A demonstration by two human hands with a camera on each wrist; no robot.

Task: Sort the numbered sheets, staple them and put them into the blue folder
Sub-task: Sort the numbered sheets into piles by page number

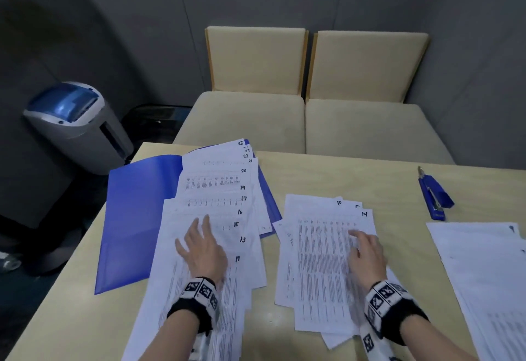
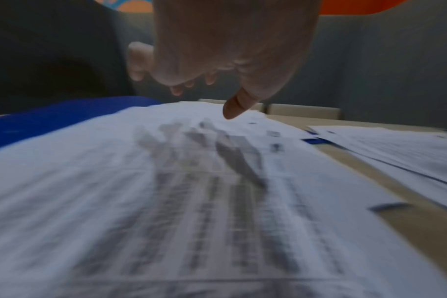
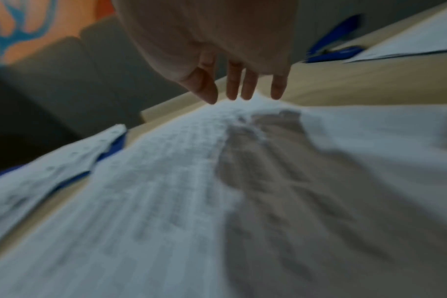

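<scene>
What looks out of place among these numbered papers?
In the fanned stack on the blue folder, the visible numbers skip 12, 14 and 18. Sheet 14 lies in the middle pile under the right hand.

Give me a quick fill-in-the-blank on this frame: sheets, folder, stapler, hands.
1. The fanned sheets under the left hand lie partly on the open ____ folder.
2. The topmost number on that fan reads ____.
3. The right hand rests on the sheet numbered ____.
4. The blue stapler lies on the table, to the ____ of both hands.

Missing words: blue; 25; 14; right
</scene>
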